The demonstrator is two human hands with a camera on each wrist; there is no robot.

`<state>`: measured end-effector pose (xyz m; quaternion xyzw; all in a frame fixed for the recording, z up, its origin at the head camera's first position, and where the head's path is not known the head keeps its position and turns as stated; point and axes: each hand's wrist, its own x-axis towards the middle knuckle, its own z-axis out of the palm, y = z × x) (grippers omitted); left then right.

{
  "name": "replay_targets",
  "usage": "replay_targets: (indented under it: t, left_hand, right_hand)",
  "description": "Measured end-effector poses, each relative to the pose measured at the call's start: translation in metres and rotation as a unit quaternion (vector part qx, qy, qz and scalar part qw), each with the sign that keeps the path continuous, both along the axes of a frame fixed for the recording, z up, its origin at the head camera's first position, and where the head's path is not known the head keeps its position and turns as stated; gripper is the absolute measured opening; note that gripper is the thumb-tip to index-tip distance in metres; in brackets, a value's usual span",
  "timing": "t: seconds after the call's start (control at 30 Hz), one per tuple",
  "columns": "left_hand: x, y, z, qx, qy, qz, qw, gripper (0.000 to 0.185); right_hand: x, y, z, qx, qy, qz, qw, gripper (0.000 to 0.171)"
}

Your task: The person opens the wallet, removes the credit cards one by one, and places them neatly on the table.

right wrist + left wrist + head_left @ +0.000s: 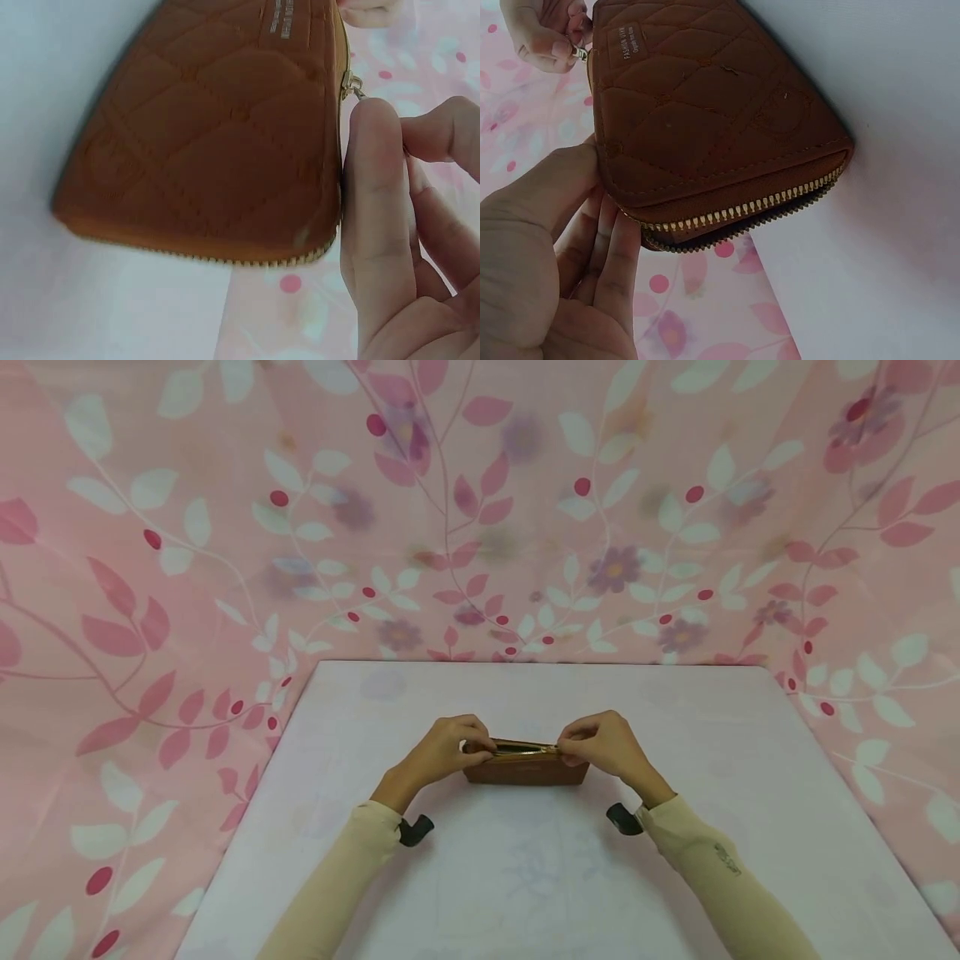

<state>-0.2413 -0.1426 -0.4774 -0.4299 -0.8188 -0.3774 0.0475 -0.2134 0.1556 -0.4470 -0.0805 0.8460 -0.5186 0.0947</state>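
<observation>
Roughly midway between the left and right edges of the desk, a brown wallet is standing on its long side between two hands. The left hand is pinching its upper rim at the left end; the right hand is pinching the zipper pull toward the right. Stitched diamonds are quilting its side around a lettered patch, and gold teeth are gaping at the left end.

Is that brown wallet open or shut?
Partly open: the wallet shows zipper teeth apart near the left hand, the gap reaching towards the zipper pull at the right hand.
</observation>
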Motion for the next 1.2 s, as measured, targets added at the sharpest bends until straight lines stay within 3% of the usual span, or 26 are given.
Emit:
replay_targets:
  t: [0.2,0.6,0.97,1.2]
  left_hand:
    - [0.0,-0.003,-0.004,0.008,0.021,-0.008,0.9997,0.021]
    - [-0.001,-0.01,-0.016,0.03,0.028,0.021,0.9989,0.041]
    - [0.0,-0.012,-0.024,0.035,0.028,0.022,0.9988,0.053]
    - [-0.001,-0.013,-0.025,0.012,-0.001,0.033,0.9994,0.07]
  right_hand:
    - [0.004,0.017,0.0,-0.006,-0.01,-0.004,1.0,0.019]
    - [0.003,0.054,-0.007,0.04,-0.009,-0.03,0.999,0.021]
    - [0.005,0.065,-0.03,0.041,-0.062,-0.047,0.996,0.022]
    - [0.002,0.061,-0.052,0.085,-0.056,-0.048,0.994,0.014]
